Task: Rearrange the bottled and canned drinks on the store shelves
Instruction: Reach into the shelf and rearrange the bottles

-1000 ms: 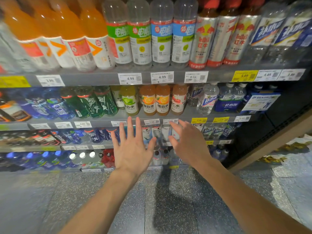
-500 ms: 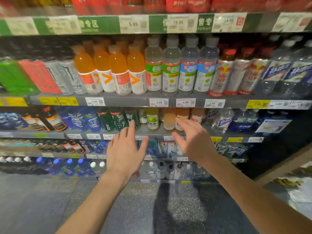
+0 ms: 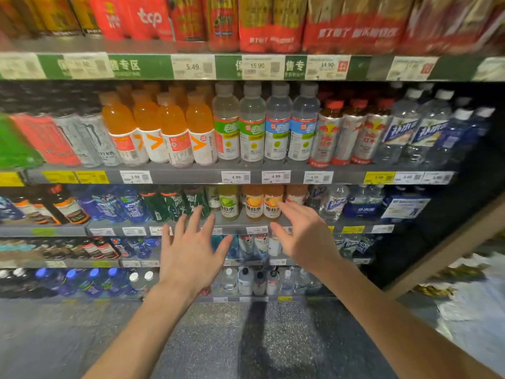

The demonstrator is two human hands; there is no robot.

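Head view: orange-filled bottles (image 3: 172, 127) upright in row; both hands' grip wide, empty

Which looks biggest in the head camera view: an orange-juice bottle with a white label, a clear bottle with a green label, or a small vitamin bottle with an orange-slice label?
1. Clear bottle with a green label, slightly taller.
2. Orange-juice bottle with a white label; close, so unsure.
3. Small vitamin bottle with an orange-slice label, though partly hidden by the shelf above.

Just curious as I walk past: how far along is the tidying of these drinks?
Barely begun. The orange bottles and clear bottles already stand in neat rows. Both hands, left and right, reach open and empty toward the vitamin-water bottles. All moving remains.
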